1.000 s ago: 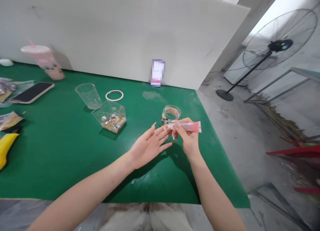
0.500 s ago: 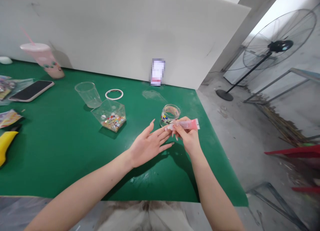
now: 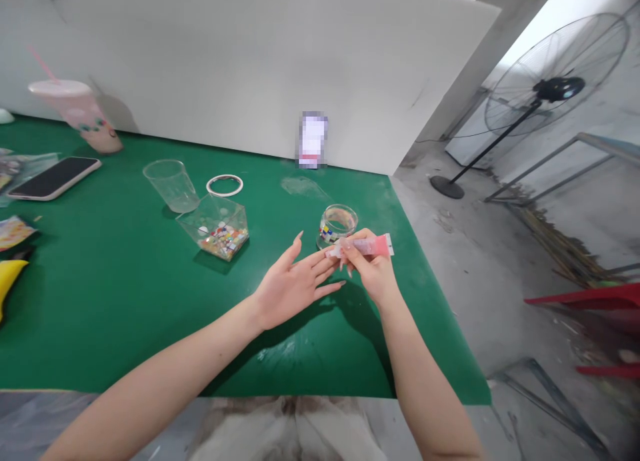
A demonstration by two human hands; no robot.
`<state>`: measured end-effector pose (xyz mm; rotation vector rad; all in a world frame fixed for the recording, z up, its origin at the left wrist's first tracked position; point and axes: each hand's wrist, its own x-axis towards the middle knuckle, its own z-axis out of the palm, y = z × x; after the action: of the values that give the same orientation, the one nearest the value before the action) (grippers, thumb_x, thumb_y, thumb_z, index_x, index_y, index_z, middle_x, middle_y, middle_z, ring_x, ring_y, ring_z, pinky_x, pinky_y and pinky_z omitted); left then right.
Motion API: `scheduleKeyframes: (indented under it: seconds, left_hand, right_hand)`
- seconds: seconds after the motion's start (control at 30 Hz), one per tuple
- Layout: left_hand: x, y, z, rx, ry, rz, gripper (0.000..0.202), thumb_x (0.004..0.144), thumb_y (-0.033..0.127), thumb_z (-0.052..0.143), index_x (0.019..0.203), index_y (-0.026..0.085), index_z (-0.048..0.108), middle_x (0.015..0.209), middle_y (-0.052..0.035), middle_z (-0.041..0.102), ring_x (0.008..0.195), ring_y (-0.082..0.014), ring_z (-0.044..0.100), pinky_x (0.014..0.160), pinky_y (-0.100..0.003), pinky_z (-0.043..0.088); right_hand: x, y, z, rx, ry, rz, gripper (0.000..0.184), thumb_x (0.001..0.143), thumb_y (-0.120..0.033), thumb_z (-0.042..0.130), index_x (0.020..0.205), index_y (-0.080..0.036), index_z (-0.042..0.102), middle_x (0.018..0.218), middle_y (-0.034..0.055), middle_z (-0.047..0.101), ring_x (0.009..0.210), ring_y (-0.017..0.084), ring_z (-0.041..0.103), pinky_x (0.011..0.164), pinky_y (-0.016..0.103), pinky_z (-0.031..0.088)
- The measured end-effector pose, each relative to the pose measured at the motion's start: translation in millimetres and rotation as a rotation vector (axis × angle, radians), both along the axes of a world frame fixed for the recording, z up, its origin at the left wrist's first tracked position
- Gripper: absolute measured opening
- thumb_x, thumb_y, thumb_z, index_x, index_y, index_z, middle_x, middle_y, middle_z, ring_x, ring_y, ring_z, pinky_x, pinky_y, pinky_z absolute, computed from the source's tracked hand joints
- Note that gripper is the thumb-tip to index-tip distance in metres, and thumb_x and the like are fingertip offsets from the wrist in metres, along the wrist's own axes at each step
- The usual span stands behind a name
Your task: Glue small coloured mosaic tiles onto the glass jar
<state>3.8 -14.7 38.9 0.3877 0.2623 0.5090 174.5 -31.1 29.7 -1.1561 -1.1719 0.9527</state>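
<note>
Palm up and fingers stretched out, my left hand (image 3: pixel 293 288) hovers over the table. My right hand (image 3: pixel 373 268) pinches a pink and clear squeeze tube (image 3: pixel 373 245), its nozzle pointing left at the fingertips of my left hand. Whether anything sits on those fingertips is too small to tell. Just behind both hands stands a round glass jar (image 3: pixel 339 221) with small coloured mosaic tiles on its side, partly covered by my fingers. To the left, a clear angular container (image 3: pixel 220 228) holds many small coloured tiles.
A clear plastic cup (image 3: pixel 173 186) and a white ring (image 3: pixel 225 185) lie behind the container. Farther left are a phone (image 3: pixel 55 178), a pink tumbler with straw (image 3: pixel 83 114) and a yellow object (image 3: pixel 9 281). A blurred phone (image 3: pixel 313 141) leans on the white partition (image 3: pixel 225 61).
The whole view has shifted slightly, so things appear a little farther left and higher. Both hands keep nearly the same pose, with the tube at the left fingertips.
</note>
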Motion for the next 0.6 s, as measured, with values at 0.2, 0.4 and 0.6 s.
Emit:
scheduleKeyframes:
  seconds: [0.2,0.4,0.6]
  left_hand:
    - [0.5,-0.1,0.0,0.003,-0.001,0.003,0.065,0.097,0.057,0.019,0.131,0.012,0.052,0.142,-0.0104,0.049,0.144,-0.0223,0.022,0.112,-0.042,0.026]
    - [0.1,0.5,-0.1,0.002,-0.008,-0.003,0.066,0.097,0.057,0.018,0.131,0.012,0.052,0.144,-0.01,0.047,0.144,-0.0224,0.02,0.112,-0.042,0.025]
    - [0.1,0.1,-1.6,-0.005,-0.027,-0.005,0.066,0.097,0.058,0.02,0.135,0.012,0.048,0.145,-0.0098,0.046,0.145,-0.0228,0.017,0.114,-0.044,0.021]
  right_hand:
    - [-1.1,0.2,-0.5,-0.008,-0.005,0.014,0.025,0.079,-0.043,0.068,0.076,-0.021,0.056,0.057,-0.0054,0.059,0.047,0.008,0.052,0.045,0.02,0.041]
    - [-1.5,0.3,-1.5,0.008,-0.014,0.019,0.024,0.081,-0.042,0.067,0.076,-0.021,0.056,0.058,-0.0053,0.058,0.048,0.008,0.053,0.046,0.02,0.041]
    - [-1.9,-0.1,-0.9,0.006,-0.015,0.029,0.023,0.082,-0.041,0.066,0.076,-0.021,0.055,0.059,-0.005,0.06,0.05,0.008,0.055,0.046,0.02,0.041]
